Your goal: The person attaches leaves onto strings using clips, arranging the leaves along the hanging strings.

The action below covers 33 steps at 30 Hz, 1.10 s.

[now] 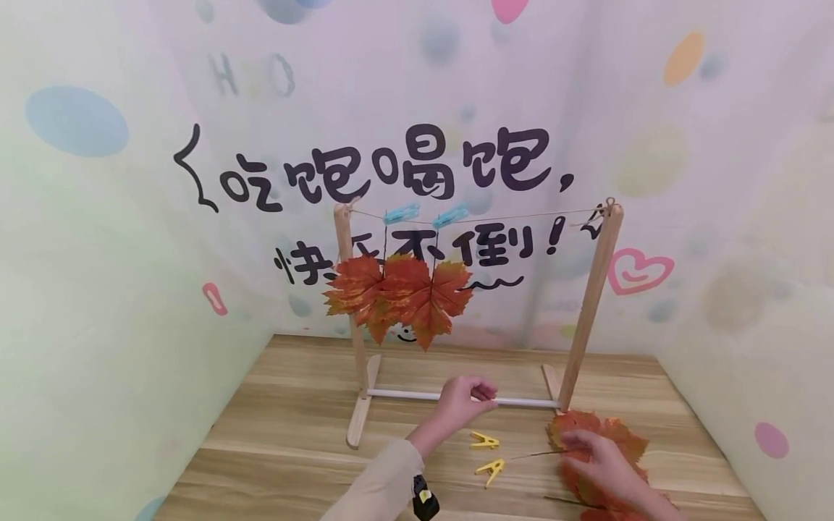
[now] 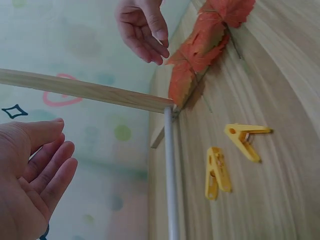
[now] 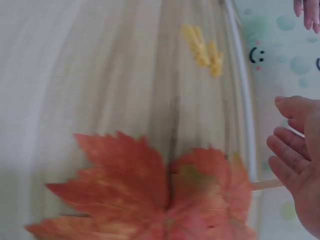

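Beige sleeve cloth (image 1: 374,485) runs up to the left hand (image 1: 465,401), which hangs above the counter (image 1: 293,463) with fingers loosely bent, thumb apart and nothing in its grasp. Over the orange-red maple leaves (image 1: 625,438) at the front right, the right hand (image 1: 602,463) has relaxed, slightly bent fingers, likewise empty and, by the wrist views, apart from them. It is plainly the nearer of the two: the leaves lie below it, near the foot of the right post (image 1: 588,311), well apart from the left hand. Their thin stems (image 1: 541,454) run roughly sideways, tips pointing left, the upper one towards the lower of two yellow clothespins (image 1: 492,467).
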Tool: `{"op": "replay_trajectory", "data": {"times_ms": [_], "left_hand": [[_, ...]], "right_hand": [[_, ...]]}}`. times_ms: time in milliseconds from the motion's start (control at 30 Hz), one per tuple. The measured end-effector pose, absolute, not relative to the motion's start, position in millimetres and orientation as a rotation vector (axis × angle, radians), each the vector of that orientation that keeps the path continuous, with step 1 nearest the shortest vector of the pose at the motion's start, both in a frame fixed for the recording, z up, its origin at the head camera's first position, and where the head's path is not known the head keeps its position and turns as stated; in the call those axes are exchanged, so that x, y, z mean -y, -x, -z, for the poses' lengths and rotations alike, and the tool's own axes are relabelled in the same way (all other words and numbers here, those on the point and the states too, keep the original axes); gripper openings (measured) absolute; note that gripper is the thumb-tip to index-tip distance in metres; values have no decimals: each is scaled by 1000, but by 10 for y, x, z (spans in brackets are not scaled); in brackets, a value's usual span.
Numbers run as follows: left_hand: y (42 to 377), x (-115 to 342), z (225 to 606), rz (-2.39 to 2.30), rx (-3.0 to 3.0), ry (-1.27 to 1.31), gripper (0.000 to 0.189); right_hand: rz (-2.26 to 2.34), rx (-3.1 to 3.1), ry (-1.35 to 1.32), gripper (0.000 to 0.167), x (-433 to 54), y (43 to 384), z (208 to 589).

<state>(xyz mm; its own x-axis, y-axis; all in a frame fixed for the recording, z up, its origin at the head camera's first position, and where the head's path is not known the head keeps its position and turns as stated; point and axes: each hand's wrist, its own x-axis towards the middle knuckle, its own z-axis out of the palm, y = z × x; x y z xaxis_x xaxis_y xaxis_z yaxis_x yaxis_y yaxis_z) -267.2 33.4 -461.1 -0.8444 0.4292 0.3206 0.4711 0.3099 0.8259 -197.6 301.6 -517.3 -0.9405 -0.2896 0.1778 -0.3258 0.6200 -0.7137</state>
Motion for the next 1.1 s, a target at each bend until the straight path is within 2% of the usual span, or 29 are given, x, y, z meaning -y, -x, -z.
{"op": "replay_trajectory", "data": {"times_ms": [233,433,733,1100], "left_hand": [[2615,-304,4786,1644,2554,849,12],[2569,-281,4888,1615,2612,820,11],[2500,-233,5062,1674,2654,760,16],[2466,-170,5237,1691,2625,853,21]], "right_hand": [[-1179,2883,-666,26,-2965,1952,5430],[-1121,3007,-653,26,-2970,1942,5579],[-1054,3145,-660,15,-2981,1893,5665],[-901,3133,-800,10,-2998,1857,5759]]}}
